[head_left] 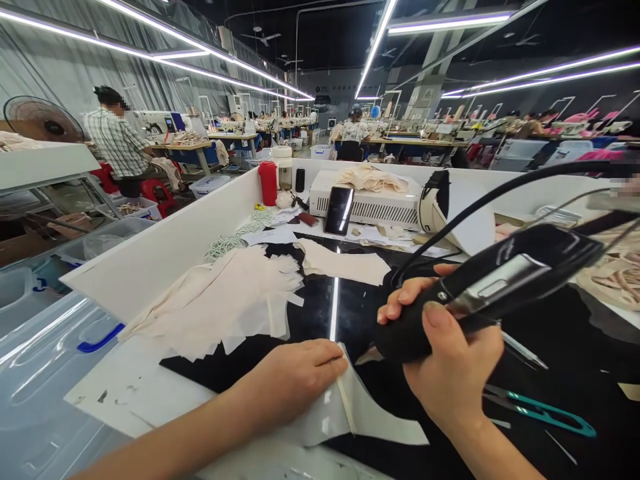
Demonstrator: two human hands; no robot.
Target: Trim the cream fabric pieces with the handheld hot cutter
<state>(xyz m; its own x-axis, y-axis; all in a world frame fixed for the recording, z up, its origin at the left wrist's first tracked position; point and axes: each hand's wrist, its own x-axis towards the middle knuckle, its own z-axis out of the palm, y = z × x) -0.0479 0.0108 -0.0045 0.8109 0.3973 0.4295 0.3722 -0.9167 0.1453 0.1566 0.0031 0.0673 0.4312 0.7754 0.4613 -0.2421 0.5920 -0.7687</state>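
My left hand (305,373) has its fingers pressed together, pinching the upper edge of a translucent white sheet (380,413) with a narrow cream strip along it. The sheet lies partly on the glossy black work surface (315,313). In my right hand (450,360) is a black corded hand tool (490,287) with a silver plate, shaped like a hair clipper. It is tilted above the surface, apart from the sheet. Beside my right wrist lie teal-handled thread snips (550,413) and a thin silver pen-like tool (525,350).
Left of centre is a spread stack of pale fabric pieces (225,293); another piece (345,262) lies behind. A phone (339,210) leans on a white vented box (370,200). A low white wall (165,233) borders the table. The tool's black cord (480,200) arches rightward.
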